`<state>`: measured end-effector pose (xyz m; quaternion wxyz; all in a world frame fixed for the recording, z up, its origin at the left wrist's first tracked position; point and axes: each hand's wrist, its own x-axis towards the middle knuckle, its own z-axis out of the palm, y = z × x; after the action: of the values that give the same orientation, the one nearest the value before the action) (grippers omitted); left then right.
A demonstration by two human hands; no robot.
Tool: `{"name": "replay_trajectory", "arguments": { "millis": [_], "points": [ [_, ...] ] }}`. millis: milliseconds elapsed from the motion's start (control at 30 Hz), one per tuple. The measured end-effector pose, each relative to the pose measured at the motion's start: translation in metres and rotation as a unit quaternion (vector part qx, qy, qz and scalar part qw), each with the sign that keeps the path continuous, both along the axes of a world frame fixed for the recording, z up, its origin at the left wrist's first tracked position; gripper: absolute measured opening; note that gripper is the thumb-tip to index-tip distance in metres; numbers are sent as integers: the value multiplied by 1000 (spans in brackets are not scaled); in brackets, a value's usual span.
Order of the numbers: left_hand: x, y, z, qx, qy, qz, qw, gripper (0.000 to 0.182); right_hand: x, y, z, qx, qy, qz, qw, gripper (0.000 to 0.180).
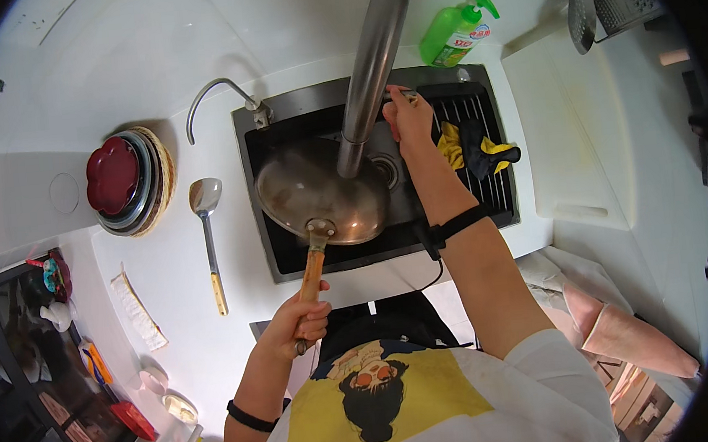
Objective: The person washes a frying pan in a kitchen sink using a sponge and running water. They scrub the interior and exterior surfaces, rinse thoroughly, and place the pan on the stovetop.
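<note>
My left hand (pixel 303 320) is wrapped around the wooden handle (pixel 313 275) of a metal wok (pixel 326 192). Tilted within the dark sink (pixel 260 229), the wok lies partly below the spout of a large metal faucet (pixel 377 48). My right hand (pixel 409 118) reaches past the spout to the back of the sink, its fingers closed on a small metal part, apparently the faucet lever (pixel 405 94). That part is mostly hidden by the fingers. Between the wok and my right forearm the round drain (pixel 382 171) shows. I cannot make out running water.
A black drying rack (pixel 461 107) inside the sink bears a yellow-and-black cloth or glove (pixel 480 147). Behind it stands a green pump bottle (pixel 453 35). Left of the sink are a thin curved tap (pixel 206 88), a spatula (pixel 208 234), stacked plates (pixel 130 184) and a white cloth (pixel 139 312).
</note>
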<state>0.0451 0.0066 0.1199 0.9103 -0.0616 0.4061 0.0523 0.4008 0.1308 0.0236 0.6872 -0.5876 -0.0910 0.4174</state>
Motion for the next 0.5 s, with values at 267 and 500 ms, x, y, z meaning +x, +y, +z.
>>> {"name": "replay_trajectory", "arguments": {
  "millis": [267, 500],
  "points": [
    [4, -1, 2, -6, -4, 8, 1000, 29, -4, 3, -3, 40, 12, -24, 999, 18],
    [10, -3, 3, 8, 30, 3, 1000, 29, -3, 5, -12, 59, 30, -24, 998, 19]
  ]
}}
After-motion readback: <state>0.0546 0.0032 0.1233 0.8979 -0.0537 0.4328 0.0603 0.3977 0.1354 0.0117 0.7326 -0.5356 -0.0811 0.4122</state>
